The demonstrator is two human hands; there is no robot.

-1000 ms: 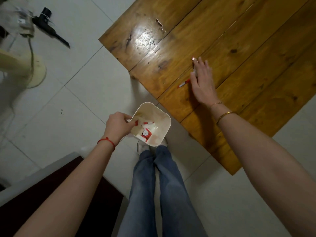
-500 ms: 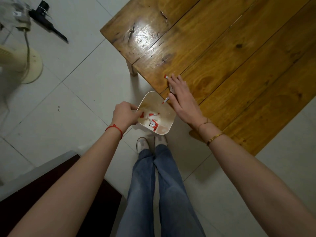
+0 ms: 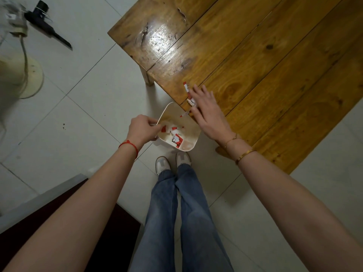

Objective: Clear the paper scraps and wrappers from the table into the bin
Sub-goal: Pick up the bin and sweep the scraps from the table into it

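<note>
My left hand (image 3: 141, 128) grips the near-left rim of a small cream bin (image 3: 191, 147), held just below the edge of the wooden table (image 3: 255, 61). Several red and white wrapper scraps (image 3: 176, 140) lie inside the bin. My right hand (image 3: 208, 112) lies flat, fingers spread, at the table's edge above the bin. Red and white paper scraps (image 3: 187, 93) sit against its fingertips on the wood. One thin scrap (image 3: 184, 114) hangs past the edge over the bin.
A table leg (image 3: 148, 79) stands under the near corner. My legs and white shoes (image 3: 172, 163) are right below the bin. A cream fan base (image 3: 21, 75) and a black tool (image 3: 49, 30) lie on the tiled floor at left. Dark furniture (image 3: 78, 222) fills the lower left.
My right hand has slid the scraps across the wood from mid-table to the edge. My left hand raised the bin up under that edge. One scrap now overhangs the bin.
</note>
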